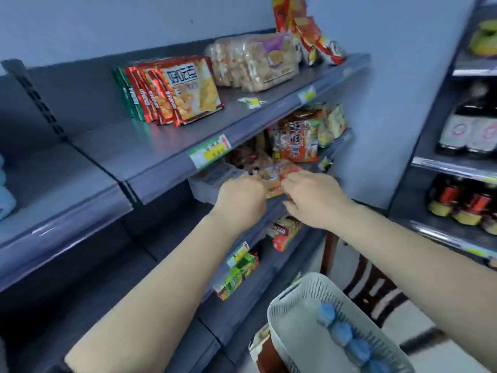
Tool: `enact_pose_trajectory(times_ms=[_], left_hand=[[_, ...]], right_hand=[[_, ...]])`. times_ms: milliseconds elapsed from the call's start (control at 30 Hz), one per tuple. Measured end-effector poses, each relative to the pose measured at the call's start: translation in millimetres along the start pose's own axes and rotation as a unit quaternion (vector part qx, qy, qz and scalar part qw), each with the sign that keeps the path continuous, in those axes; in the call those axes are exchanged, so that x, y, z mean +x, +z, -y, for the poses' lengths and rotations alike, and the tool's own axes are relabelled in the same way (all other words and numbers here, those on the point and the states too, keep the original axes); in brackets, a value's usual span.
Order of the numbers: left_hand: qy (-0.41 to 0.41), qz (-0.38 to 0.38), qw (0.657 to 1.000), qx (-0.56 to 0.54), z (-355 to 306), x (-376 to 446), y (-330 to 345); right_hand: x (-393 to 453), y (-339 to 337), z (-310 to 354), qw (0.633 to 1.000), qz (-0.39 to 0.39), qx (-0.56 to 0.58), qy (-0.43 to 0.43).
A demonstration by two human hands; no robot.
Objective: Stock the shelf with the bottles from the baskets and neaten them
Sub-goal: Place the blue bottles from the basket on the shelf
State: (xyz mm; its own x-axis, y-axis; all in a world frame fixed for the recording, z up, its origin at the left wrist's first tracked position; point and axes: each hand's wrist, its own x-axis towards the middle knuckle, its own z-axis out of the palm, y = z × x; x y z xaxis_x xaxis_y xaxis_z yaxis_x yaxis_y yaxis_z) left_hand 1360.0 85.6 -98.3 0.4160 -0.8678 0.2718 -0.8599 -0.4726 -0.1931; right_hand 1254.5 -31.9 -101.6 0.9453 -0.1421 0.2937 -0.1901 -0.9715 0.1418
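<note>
Both hands reach into the second shelf (271, 208) of a grey rack. My left hand (242, 197) and my right hand (309, 195) grip the two sides of an orange snack packet (277, 179) at the shelf's front edge. A white slotted basket (293, 324) stands low at the right; several blue bottle caps (347, 332) show inside it. The bottles' bodies are hidden by the basket wall.
The top shelf (161, 146) carries cracker packets (174, 90) and bagged bread (255, 60). Noodle packets (298, 138) sit behind my hands. Lower shelves hold small boxes (236, 275). A second rack at right holds dark sauce bottles (470, 125). A wooden chair (371, 286) stands beyond the basket.
</note>
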Motion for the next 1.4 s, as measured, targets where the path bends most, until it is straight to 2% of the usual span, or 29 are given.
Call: enact_pose_trajectory(times_ms=[267,433,567,700,867,933,1067,1233,1400], left_hand=[[0.113,0.094,0.986,-0.085,-81,31,98],[0.159,0.190,0.955,-0.161,-117,35,171],[0.141,0.259,0.928,-0.227,-143,34,234],[0.123,0.341,0.901,-0.238,-172,28,310],[0.096,0.410,0.871,-0.255,-200,10,402],[0.082,0.413,0.868,-0.262,-210,0,437],[0.065,0.399,0.868,-0.288,-228,-15,493],[0.064,0.361,0.866,-0.339,-242,-26,542],[0.047,0.330,0.856,-0.396,-244,-31,560]], right_hand=[[-75,91,-47,0.982,0.091,0.049,0.161],[-111,161,-59,0.939,0.168,0.136,0.269],[-136,223,-63,0.899,0.223,0.172,0.334],[-156,293,-61,0.856,0.264,0.198,0.397],[-182,389,-50,0.824,0.314,0.217,0.420],[-191,426,-46,0.820,0.322,0.212,0.424],[-200,478,-40,0.834,0.337,0.179,0.399],[-204,514,-35,0.861,0.282,0.150,0.395],[-204,525,-33,0.858,0.248,0.170,0.416]])
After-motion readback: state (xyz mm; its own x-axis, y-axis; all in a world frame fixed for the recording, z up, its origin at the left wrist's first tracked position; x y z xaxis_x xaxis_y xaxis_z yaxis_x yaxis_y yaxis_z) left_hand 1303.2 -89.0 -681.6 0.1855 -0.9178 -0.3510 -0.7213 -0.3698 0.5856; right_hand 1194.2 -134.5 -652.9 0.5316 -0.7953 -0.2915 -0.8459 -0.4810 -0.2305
